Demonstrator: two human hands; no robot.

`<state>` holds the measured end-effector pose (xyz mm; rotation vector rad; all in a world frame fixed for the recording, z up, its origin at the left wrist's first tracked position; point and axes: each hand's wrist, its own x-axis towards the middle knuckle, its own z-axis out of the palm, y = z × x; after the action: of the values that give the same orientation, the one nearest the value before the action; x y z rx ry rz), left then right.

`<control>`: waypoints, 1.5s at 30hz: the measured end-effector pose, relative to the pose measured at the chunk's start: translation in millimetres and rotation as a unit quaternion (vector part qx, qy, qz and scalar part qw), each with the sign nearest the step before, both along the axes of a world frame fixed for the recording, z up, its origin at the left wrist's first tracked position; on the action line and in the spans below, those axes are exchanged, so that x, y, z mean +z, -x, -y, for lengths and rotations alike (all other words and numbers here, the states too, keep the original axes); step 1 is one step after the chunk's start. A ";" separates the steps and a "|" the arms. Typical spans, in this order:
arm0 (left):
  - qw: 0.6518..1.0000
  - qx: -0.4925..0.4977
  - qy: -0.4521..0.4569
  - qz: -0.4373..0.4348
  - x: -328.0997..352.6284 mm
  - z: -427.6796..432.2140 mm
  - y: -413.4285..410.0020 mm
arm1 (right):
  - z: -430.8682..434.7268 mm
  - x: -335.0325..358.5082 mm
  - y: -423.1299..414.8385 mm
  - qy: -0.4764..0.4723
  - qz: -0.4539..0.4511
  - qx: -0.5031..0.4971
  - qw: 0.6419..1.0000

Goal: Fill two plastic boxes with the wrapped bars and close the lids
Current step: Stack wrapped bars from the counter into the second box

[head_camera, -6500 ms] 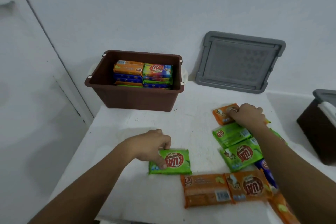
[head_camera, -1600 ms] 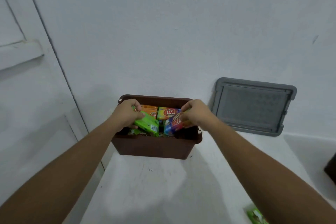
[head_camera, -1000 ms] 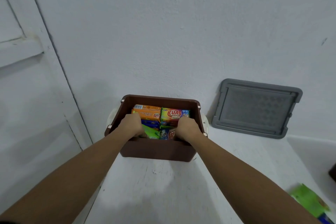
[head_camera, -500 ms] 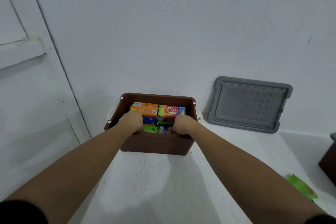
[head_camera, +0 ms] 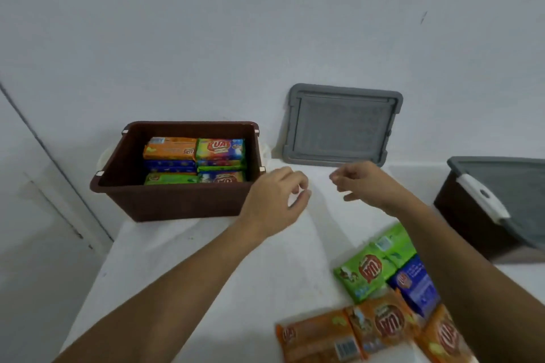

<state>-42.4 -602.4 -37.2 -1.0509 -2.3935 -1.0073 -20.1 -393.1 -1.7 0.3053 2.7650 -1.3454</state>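
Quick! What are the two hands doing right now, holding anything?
Left hand: open, fingers loosely curled, holding nothing.
Right hand: open, loosely curled, holding nothing.

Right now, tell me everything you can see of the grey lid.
The grey lid looks like plastic: rectangular, rounded corners, raised rim, textured sunken panel. It stands on a long edge on the white table, tilted back against the wall, right of the open brown box. Neither the left hand nor the right hand touches it.
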 end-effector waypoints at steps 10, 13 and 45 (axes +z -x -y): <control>0.924 -0.030 0.293 0.242 -59.5 -87.8 -60.7 | -98.0 -64.0 -65.2 -0.276 0.217 -0.168 0.921; 0.921 -0.040 0.274 0.274 -63.4 -92.5 -69.1 | -101.5 -67.2 -74.2 -0.230 0.193 -0.188 0.935; 0.896 0.124 -0.283 0.318 82.6 105.0 32.7 | 39.9 49.4 51.6 0.347 -0.001 -0.052 0.936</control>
<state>-75.1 -707.4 45.4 -0.2055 -2.3207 -2.0090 -71.8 -433.1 47.7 0.3995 2.0951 -2.2120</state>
